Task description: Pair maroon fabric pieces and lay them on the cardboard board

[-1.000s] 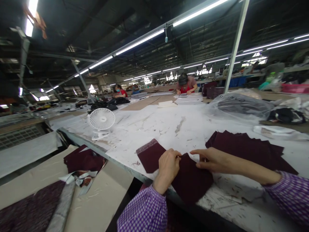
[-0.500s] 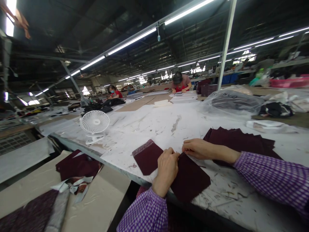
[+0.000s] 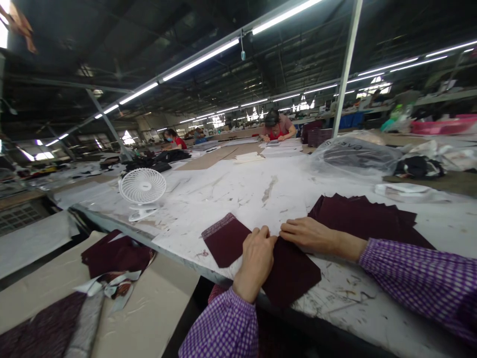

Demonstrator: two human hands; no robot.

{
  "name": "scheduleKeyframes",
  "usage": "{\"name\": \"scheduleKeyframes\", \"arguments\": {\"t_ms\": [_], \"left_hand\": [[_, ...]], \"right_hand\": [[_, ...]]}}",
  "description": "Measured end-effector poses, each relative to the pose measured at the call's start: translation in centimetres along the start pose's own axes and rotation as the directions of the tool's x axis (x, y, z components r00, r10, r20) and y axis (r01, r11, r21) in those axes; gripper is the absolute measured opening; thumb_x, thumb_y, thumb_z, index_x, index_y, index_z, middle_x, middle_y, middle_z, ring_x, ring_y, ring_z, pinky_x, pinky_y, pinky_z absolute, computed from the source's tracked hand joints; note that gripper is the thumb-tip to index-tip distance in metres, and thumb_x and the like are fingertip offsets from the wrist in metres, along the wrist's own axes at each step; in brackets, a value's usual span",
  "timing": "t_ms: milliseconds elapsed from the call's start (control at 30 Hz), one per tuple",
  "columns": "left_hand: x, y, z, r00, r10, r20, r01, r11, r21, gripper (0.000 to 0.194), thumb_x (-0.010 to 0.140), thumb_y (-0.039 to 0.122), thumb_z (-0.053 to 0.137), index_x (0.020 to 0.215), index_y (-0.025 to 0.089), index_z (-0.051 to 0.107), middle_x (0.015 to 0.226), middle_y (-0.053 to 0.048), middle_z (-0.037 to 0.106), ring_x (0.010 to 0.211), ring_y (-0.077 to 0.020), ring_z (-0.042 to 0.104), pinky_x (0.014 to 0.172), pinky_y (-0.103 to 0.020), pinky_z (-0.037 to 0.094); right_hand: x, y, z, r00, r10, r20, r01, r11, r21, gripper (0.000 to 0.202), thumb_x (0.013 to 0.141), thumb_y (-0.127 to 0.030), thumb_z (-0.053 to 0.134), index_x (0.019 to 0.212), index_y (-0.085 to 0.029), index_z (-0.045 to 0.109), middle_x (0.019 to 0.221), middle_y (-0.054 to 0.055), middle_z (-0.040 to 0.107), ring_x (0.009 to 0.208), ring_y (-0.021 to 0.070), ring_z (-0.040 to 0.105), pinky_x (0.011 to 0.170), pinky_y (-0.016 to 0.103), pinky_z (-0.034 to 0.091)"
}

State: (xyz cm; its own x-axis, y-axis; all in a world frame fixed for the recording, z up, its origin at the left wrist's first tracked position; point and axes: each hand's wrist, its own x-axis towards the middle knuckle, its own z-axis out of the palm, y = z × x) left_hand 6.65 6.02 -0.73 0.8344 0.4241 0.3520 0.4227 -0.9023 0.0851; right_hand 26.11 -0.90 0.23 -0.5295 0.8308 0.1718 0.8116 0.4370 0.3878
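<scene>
the fingers of my left hand (image 3: pixel 256 258) are bent and drawn in at the top corner of the dark maroon piece (image 3: pixel 290 273). their tips and the thumb are mostly hidden from me, so i can't tell whether they pinch the cloth or only press on it. on my right hand (image 3: pixel 307 233) the fingers lie close together, bent down to the same corner from the other side. there too i can't tell whether they are closed on the fabric. the two sets of fingertips are near each other, with just a small gap between.

the dark maroon piece lies at the near side of the worktable (image 3: pixel 186 214), below both hands, its lower part reaching over the table's near edge. a second maroon piece (image 3: pixel 226 243) with a speckled band (image 3: pixel 218 227) along its far edge rests flat, just to the left of my left hand. the fanned maroon stack (image 3: pixel 357 216) is beyond my right forearm, and the white fan (image 3: pixel 143 186) stands well apart to the left.

i judge the step in hand to be fine two-handed work at that top corner. from here the next move calls for a light, even touch from both hands, with the corner aligned, since the overhanging part could drag the cloth askew.
</scene>
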Motion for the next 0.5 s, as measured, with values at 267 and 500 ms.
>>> {"name": "scheduleKeyframes", "arguments": {"t_ms": [267, 500], "left_hand": [[0.1, 0.2, 0.1, 1.0, -0.007, -0.015, 0.007, 1.0, 0.017, 0.028, 0.092, 0.014, 0.036, 0.096, 0.023, 0.063, 0.094, -0.003, 0.055, 0.086, -0.0186, 0.05, 0.072, -0.032, 0.04], [0.1, 0.3, 0.1, 1.0, -0.007, -0.007, 0.008, 1.0, 0.027, 0.029, 0.093, 0.015, 0.036, 0.103, 0.022, 0.062, 0.095, -0.004, 0.055, 0.089, -0.0187, 0.05, 0.074, -0.031, 0.041]], "right_hand": [[0.0, -0.2, -2.1, 0.973, 0.231, -0.028, -0.207, 0.915, 0.345, 0.044, 0.081, -0.001, 0.036, 0.118, -0.017, 0.055, 0.117, 0.011, 0.057, 0.1, 0.0178, 0.058, 0.083, 0.031, 0.05], [0.8, -1.7, -1.7, 0.957, 0.284, -0.052, -0.223, 0.842, 0.492, 0.042, 0.084, -0.006, 0.036, 0.12, -0.017, 0.055, 0.117, 0.012, 0.058, 0.103, 0.0184, 0.059, 0.086, 0.033, 0.05]]}}
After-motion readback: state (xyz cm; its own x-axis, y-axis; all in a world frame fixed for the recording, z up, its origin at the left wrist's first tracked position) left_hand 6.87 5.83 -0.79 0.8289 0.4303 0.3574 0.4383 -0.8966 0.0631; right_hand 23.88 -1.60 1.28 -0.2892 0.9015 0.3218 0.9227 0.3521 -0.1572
